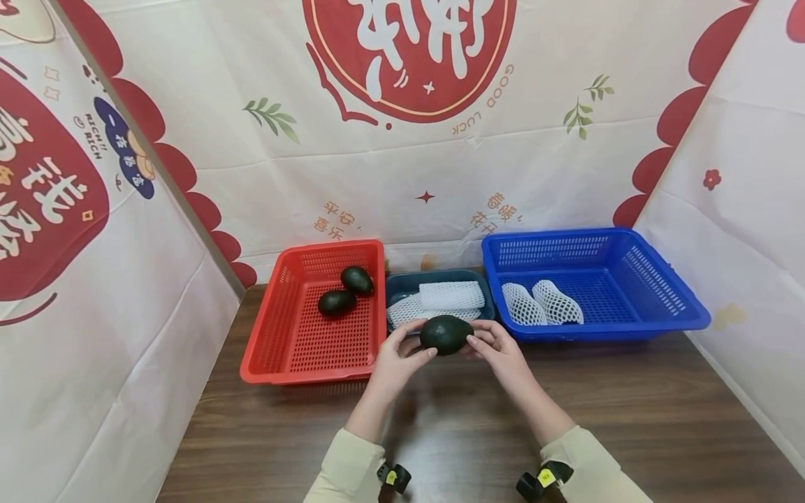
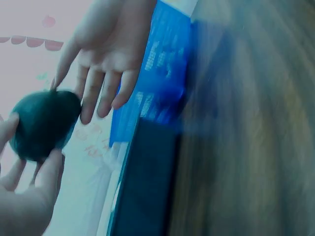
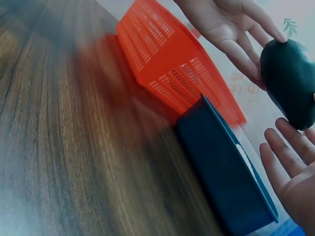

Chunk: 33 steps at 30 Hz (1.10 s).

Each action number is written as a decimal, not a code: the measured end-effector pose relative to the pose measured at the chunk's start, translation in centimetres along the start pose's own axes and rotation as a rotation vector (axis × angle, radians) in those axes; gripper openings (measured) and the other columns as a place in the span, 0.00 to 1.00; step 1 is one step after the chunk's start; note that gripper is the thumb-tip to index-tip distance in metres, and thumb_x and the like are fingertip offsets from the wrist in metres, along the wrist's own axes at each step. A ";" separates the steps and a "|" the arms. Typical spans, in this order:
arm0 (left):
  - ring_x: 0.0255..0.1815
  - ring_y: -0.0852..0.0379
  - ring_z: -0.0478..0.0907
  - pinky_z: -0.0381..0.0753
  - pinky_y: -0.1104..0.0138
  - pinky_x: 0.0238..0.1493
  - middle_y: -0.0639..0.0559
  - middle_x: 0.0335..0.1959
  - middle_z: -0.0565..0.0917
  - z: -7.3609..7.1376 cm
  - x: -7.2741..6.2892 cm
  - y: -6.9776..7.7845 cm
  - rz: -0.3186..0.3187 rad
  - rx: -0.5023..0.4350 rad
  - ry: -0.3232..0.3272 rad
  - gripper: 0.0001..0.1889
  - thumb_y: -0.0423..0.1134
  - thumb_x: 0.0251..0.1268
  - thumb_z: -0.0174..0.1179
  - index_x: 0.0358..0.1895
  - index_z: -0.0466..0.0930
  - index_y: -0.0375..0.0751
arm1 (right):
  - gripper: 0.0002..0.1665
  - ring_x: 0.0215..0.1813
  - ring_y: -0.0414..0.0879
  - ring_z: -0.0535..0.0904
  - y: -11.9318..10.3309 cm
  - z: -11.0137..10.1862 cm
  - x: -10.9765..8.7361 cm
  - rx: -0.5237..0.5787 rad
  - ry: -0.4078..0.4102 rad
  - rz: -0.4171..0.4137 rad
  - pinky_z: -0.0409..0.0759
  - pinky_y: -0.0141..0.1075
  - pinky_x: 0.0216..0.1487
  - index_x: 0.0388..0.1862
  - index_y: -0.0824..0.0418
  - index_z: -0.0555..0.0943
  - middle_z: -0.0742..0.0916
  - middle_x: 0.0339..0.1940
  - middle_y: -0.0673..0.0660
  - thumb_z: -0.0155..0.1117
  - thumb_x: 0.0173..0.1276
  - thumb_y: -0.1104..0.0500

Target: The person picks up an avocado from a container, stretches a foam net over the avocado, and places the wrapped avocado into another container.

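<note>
A dark green avocado (image 1: 446,334) is held up between both hands, above the table in front of a dark teal tray (image 1: 402,282). My left hand (image 1: 397,356) grips its left end between thumb and fingers. At the other end, the thumb and fingertips of my right hand (image 1: 501,351) pinch it. The left wrist view shows the avocado (image 2: 43,125) with the left hand (image 2: 29,196) below it and the right hand (image 2: 110,54) above. White foam net sleeves (image 1: 451,295) lie in the tray.
On the left stands a red basket (image 1: 302,374) with two avocados (image 1: 337,302). A blue basket (image 1: 654,325) on the right contains two net-wrapped items (image 1: 557,302). Printed cloth (image 1: 402,168) hangs behind and at both sides of the wooden table (image 1: 629,405).
</note>
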<state>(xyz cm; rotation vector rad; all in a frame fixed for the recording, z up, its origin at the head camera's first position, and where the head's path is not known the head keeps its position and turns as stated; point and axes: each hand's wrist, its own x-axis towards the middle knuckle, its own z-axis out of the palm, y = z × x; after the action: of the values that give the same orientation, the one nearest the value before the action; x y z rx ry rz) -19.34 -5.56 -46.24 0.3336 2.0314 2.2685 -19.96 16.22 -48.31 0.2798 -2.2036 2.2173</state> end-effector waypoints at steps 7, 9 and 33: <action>0.56 0.42 0.77 0.79 0.62 0.52 0.40 0.60 0.77 1.7 0.1 -2.2 -0.087 -0.094 0.153 0.26 0.29 0.59 0.68 0.62 0.74 0.33 | 0.22 0.42 0.52 0.84 1.2 -0.6 -0.2 0.032 0.069 0.041 0.81 0.46 0.49 0.59 0.73 0.70 0.84 0.45 0.63 0.60 0.73 0.61; 0.56 0.43 0.78 0.79 0.61 0.53 0.40 0.60 0.77 1.7 -0.1 -2.7 -0.132 -0.103 0.174 0.25 0.30 0.59 0.68 0.61 0.76 0.36 | 0.20 0.41 0.53 0.84 1.9 -0.6 -0.3 0.032 0.082 0.045 0.81 0.48 0.50 0.58 0.73 0.71 0.85 0.45 0.63 0.60 0.72 0.62; 0.48 0.54 0.80 0.81 0.63 0.49 0.35 0.51 0.81 0.3 -0.1 -9.8 -0.300 -0.239 0.369 0.22 0.28 0.58 0.67 0.57 0.78 0.28 | 0.15 0.33 0.52 0.86 7.9 0.8 -0.5 0.006 0.251 0.106 0.84 0.37 0.38 0.48 0.76 0.82 0.87 0.37 0.66 0.67 0.65 0.67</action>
<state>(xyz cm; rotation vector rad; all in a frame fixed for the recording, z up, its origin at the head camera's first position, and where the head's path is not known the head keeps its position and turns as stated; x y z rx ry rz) -20.02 -4.09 -55.92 -0.4067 1.7622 2.4709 -20.34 15.35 -56.21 -0.1127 -2.1234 2.1693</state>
